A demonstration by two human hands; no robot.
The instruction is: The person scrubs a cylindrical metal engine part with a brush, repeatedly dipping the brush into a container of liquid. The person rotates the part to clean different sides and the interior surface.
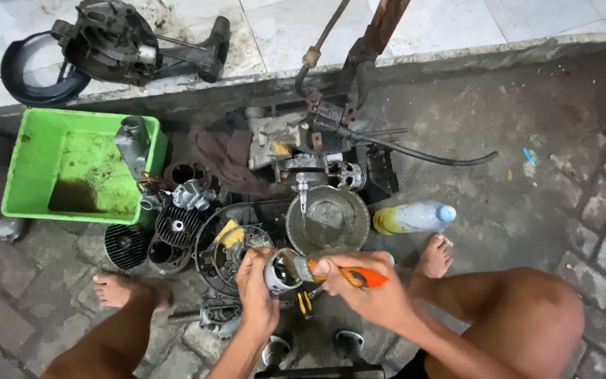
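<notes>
I see my left hand (255, 284) wrapped around a small metal cylinder, likely a piston (280, 272), at the lower middle of the view, just in front of my knees. Its open mouth faces toward three o'clock, so its long axis runs roughly nine to three, tilted a little upward on the right. My fingers are curled tight round its wall; this hand is closed on it, not spread.

My right hand (359, 284) sits immediately at three o'clock from the piston, fist closed on the orange handle of a paintbrush (331, 272). The brush lies along the same nine-to-three line, handle tip pointing to three o'clock, bristles aimed at nine o'clock and reaching the piston's mouth. The bristles appear to touch the rim or go just inside; I cannot tell which.

Both hands are about equally close to the piston, the left holding it, the right meeting it through the brush.

At twelve o'clock from my hands, close by, a round metal bowl (327, 223) holds murky liquid on the paved floor (513, 203). At one o'clock lies a plastic bottle (414, 217) on its side, cap toward three o'clock. At ten o'clock sit finned cylinder parts (177, 224) and a carburettor (192, 194), with a green plastic tub (36, 168) farther out. A round engine cover (229, 249) lies just at nine o'clock from my left hand.
</notes>
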